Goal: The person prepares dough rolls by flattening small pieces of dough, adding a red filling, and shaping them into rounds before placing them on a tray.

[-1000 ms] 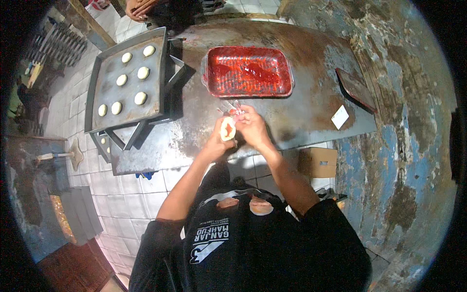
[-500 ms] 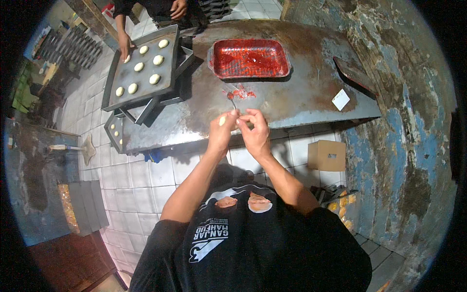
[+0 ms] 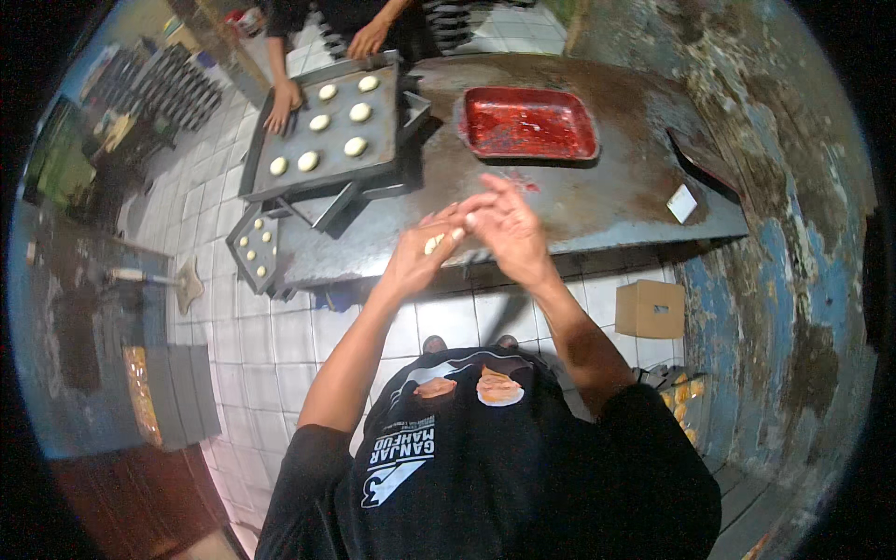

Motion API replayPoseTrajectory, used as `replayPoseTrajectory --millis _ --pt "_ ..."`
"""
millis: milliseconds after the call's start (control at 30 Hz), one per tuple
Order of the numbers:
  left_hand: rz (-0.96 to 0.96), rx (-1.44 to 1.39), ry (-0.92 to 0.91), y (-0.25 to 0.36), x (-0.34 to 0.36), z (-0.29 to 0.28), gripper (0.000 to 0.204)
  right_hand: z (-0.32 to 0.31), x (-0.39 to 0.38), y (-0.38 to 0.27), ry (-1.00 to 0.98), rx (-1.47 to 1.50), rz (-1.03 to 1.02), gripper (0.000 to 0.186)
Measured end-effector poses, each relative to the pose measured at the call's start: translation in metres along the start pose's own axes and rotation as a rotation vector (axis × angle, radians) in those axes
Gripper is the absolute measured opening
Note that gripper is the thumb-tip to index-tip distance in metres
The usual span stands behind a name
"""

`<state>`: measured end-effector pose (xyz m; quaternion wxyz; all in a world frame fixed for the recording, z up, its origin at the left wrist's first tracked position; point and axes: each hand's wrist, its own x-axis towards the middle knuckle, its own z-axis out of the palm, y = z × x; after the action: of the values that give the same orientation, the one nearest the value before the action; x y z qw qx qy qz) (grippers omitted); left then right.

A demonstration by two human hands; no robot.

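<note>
My left hand [image 3: 418, 258] is closed loosely round a small piece of pale dough [image 3: 433, 244], part of which shows beside the thumb. Against its fingertips comes my right hand [image 3: 515, 239], with the fingers stretched out and spread. No spoon shows now; the hands may be covering it. Beyond them, on the metal table, stands a red-smeared baking pan [image 3: 585, 154] with red paste inside. Some red smears [image 3: 528, 186] lie on the tabletop between the pan and my right hand.
At the far left, a metal tray [image 3: 250, 177] carries several dough balls [image 3: 359, 113], with a co-worker's hand [image 3: 282, 105] at its edge. A lower tray [image 3: 255, 250] also holds dough. A white card [image 3: 682, 203] lies right; a cardboard box [image 3: 651, 309] stands below.
The spoon with red paste, held between my hands before, has gone from sight. My right fingers have spread out. The table scene has shifted right in view, and the co-worker's second hand has moved nearer the tray.
</note>
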<state>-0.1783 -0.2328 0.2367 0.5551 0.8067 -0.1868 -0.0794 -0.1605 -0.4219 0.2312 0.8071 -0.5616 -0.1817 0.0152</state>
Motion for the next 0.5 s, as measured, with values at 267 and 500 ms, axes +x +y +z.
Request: replayPoseTrajectory --millis 267,500 --pt "-0.209 -0.223 0.11 -0.028 -0.051 -0.056 0.081 0.052 0.06 0.003 -0.479 -0.317 0.444 0.071" --pt "-0.266 -0.524 0.235 -0.027 -0.05 -0.085 0.058 0.1 0.053 0.025 -0.196 -0.525 -0.078 0.043"
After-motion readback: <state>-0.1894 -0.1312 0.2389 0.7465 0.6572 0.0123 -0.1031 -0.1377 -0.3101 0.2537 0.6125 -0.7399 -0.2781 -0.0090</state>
